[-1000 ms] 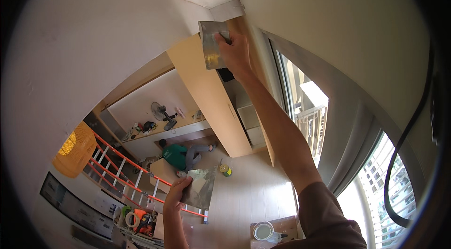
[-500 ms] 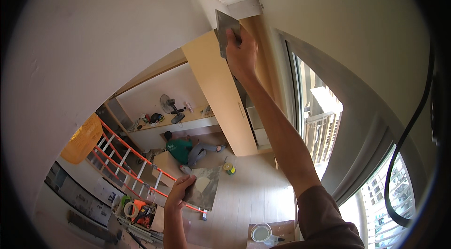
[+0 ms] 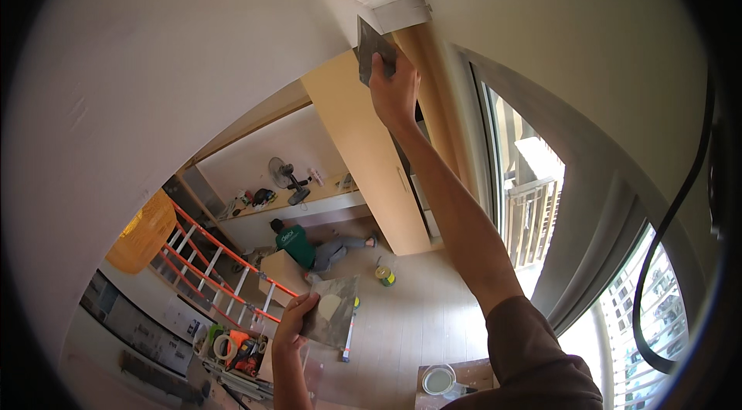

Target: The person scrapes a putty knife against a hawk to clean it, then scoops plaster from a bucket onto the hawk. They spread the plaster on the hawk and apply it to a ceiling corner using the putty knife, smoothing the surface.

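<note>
My right hand (image 3: pixel 396 93) is raised high, closed around a wide, flat grey putty knife (image 3: pixel 371 51). Its blade is close to the white wall (image 3: pixel 170 70) just below the ceiling corner; whether it touches, I cannot tell. Lower down, my left hand (image 3: pixel 292 323) grips a broad metal putty plate (image 3: pixel 331 329) by its left edge, thumb on top. A pale dab of putty (image 3: pixel 330 306) lies on the plate's smeared face.
An orange ladder (image 3: pixel 239 286) and a yellow woven lampshade (image 3: pixel 143 236) are at left. Beyond, a person in green (image 3: pixel 297 248) is on the floor by a tall wooden cabinet (image 3: pixel 363 155). Below me stand a bucket (image 3: pixel 439 381) and a toolbox (image 3: pixel 243 352). A black cable (image 3: pixel 657 248) hangs at right.
My right hand and the putty knife have shifted slightly up and tilted a little. The room has slid slightly in view. The person on the floor leans lower. Both hands keep their holds.
</note>
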The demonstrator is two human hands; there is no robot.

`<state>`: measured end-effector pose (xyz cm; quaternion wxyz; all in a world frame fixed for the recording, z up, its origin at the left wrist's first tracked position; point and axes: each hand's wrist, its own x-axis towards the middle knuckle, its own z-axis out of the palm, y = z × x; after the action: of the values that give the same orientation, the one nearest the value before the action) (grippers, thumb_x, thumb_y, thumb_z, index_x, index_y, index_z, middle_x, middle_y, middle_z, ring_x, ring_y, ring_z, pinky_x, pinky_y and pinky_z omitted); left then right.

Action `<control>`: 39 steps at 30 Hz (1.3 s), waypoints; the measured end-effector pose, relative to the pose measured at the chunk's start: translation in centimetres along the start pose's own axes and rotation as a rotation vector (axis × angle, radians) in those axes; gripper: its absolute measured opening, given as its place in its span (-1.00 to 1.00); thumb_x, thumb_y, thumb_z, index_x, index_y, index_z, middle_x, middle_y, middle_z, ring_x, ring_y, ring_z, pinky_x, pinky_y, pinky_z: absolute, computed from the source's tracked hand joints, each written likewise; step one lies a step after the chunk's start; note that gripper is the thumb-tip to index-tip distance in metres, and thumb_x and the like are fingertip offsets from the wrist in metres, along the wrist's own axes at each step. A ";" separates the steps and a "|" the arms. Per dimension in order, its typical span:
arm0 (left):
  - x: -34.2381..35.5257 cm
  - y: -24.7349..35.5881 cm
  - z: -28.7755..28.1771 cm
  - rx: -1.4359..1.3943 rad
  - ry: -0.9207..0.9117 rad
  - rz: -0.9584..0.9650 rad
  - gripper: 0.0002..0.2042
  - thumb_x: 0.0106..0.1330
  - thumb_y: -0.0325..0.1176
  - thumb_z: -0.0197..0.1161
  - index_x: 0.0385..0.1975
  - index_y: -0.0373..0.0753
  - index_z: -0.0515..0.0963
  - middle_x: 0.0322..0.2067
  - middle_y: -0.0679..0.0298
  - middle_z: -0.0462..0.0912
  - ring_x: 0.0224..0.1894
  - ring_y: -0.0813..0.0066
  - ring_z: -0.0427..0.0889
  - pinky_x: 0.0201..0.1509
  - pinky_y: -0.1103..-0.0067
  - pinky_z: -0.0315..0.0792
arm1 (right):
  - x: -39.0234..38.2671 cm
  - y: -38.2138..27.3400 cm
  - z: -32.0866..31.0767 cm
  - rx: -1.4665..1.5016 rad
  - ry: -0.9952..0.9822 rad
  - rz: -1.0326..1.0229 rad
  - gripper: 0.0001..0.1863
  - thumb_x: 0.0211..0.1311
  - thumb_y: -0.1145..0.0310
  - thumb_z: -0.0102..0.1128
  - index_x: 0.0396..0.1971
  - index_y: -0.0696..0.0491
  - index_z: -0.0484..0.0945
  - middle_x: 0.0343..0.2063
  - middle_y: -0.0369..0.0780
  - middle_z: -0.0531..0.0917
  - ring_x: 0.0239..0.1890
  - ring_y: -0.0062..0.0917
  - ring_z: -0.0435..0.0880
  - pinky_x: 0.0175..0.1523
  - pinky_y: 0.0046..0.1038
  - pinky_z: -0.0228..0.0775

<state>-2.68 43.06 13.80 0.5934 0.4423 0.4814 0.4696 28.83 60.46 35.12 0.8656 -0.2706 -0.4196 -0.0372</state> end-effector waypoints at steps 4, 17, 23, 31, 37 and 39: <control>0.2 -0.8 -0.8 -0.070 0.002 0.010 -0.84 0.29 -0.28 0.19 -0.33 -0.23 0.56 -0.46 0.39 0.62 -0.52 0.64 0.59 -0.48 0.70 0.43 | -0.8 -1.5 0.2 0.070 -0.090 0.063 -0.67 0.18 0.53 0.03 -0.03 0.11 0.55 -0.38 -0.03 0.66 -0.34 -0.29 0.65 -0.17 -0.39 0.42; -1.8 -0.2 -0.7 -0.077 0.097 0.010 -0.83 0.27 -0.30 0.20 -0.26 -0.26 0.56 -0.37 0.33 0.63 -0.37 0.55 0.61 -0.34 0.63 0.47 | -2.3 2.4 2.1 0.087 -0.008 -0.508 -0.51 0.08 0.76 -0.14 0.05 0.18 0.47 0.00 -0.11 0.57 0.18 -0.21 0.43 0.31 -0.16 0.15; -2.7 -0.6 -2.3 -0.155 0.139 0.011 -0.87 0.25 -0.33 0.23 -0.31 -0.23 0.57 -0.40 0.35 0.64 -0.41 0.55 0.61 -0.36 0.63 0.48 | -3.7 1.9 2.6 0.112 -0.011 -0.592 -0.43 -0.06 0.76 -0.14 0.07 0.22 0.44 0.01 -0.06 0.56 0.17 -0.18 0.44 0.31 -0.15 0.17; -1.8 -0.6 -2.0 -0.087 0.135 0.012 -0.88 0.23 -0.32 0.25 -0.34 -0.21 0.57 -0.42 0.36 0.64 -0.44 0.57 0.61 -0.40 0.65 0.47 | -4.7 0.7 2.4 0.221 -0.058 -0.554 -0.37 -0.20 0.82 -0.19 0.01 0.23 0.50 0.01 0.01 0.54 0.12 -0.17 0.49 0.24 -0.33 0.31; -1.5 0.2 -0.8 -0.042 0.072 0.032 -0.84 0.29 -0.31 0.18 -0.30 -0.28 0.54 -0.41 0.34 0.61 -0.41 0.64 0.58 -0.36 0.72 0.43 | -5.4 1.2 -1.7 0.162 -0.162 -0.339 -0.54 0.00 0.74 -0.07 -0.05 0.17 0.55 -0.14 -0.04 0.63 -0.06 -0.21 0.62 0.03 -0.40 0.44; -1.2 0.2 -0.8 -0.045 0.031 0.038 -0.84 0.30 -0.31 0.18 -0.29 -0.29 0.54 -0.41 0.34 0.61 -0.40 0.64 0.58 -0.35 0.73 0.43 | -2.5 -0.3 -2.8 0.027 -0.059 -0.199 -0.74 0.19 0.57 0.05 -0.12 0.20 0.56 -0.31 -0.02 0.67 -0.27 -0.21 0.69 -0.20 -0.45 0.48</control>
<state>-3.61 41.99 14.10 0.5865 0.4305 0.4714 0.4985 29.08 58.42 31.95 0.8485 -0.2171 -0.4701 -0.1095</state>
